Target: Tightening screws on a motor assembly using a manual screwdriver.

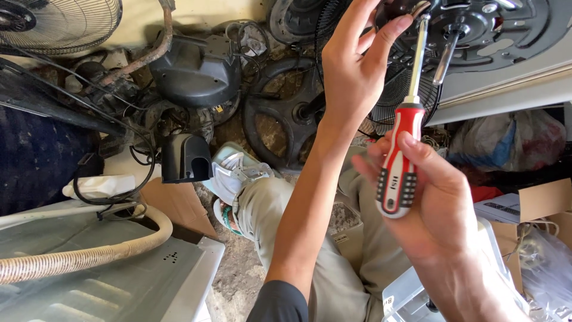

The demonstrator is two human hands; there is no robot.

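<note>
My right hand (438, 197) grips a screwdriver (400, 161) by its red, white and black handle. Its metal shaft points up to a dark metal fan motor plate (494, 27) at the top right, and the tip sits at the plate's edge. My left hand (354, 65) is raised beside the shaft, fingers curled against the same plate near the tip. What the fingertips pinch is hidden. A short metal spindle (447, 56) sticks out of the plate just right of the shaft.
Fan parts lie on the ground: a wire guard (59, 21), a black round base (280, 113), a dark motor cover (196, 68). A ribbed hose (89, 253) crosses a grey panel at the lower left. Cardboard boxes (545, 200) and plastic bags sit at the right. My shoe (232, 173) rests below.
</note>
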